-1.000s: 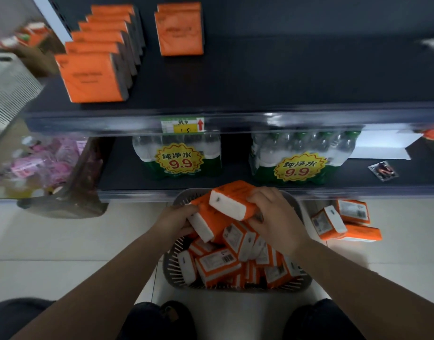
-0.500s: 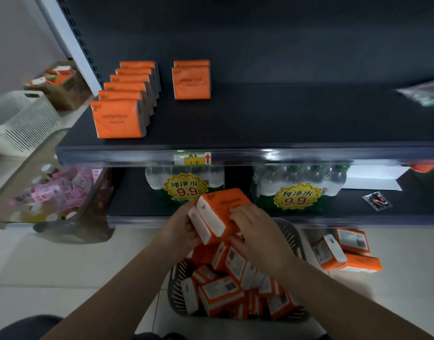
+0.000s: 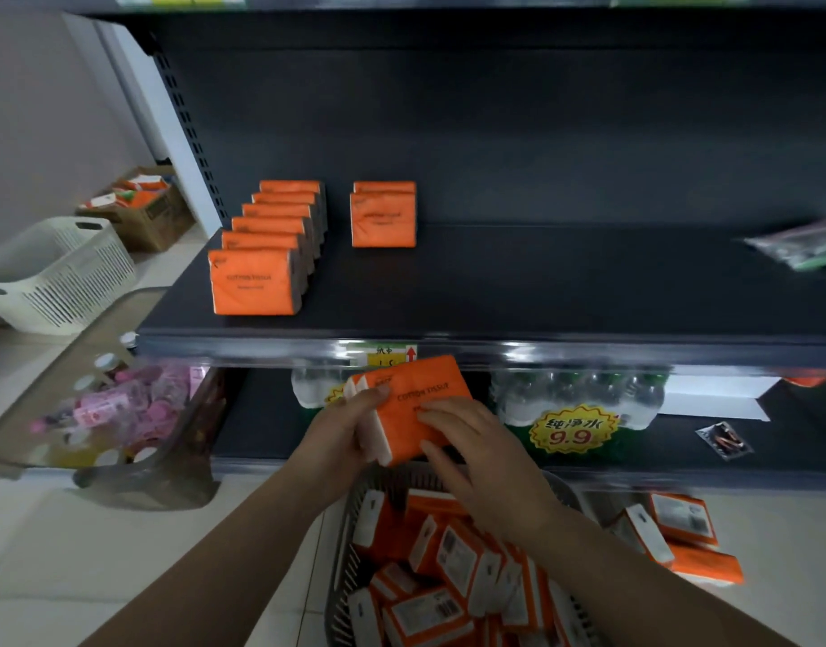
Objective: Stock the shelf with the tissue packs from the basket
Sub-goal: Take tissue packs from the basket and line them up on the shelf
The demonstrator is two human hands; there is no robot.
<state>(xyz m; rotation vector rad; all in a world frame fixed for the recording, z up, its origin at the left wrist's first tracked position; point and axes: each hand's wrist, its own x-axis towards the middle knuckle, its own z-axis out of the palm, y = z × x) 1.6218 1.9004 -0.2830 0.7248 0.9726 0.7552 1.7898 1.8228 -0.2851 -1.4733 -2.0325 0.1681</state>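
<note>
Two orange tissue packs [image 3: 425, 399] being gripped together by left hand [image 3: 338, 431], thumb curled over top; lower right edge being pinched by right hand [image 3: 488, 464]. Packs being held above basket [image 3: 343, 548], near shelf [image 3: 541, 291] front edge.

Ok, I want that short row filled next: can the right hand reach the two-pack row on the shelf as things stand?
Probably yes: the shelf before the two-pack row is bare and nothing blocks the right hand, though it holds tissue packs.
</note>
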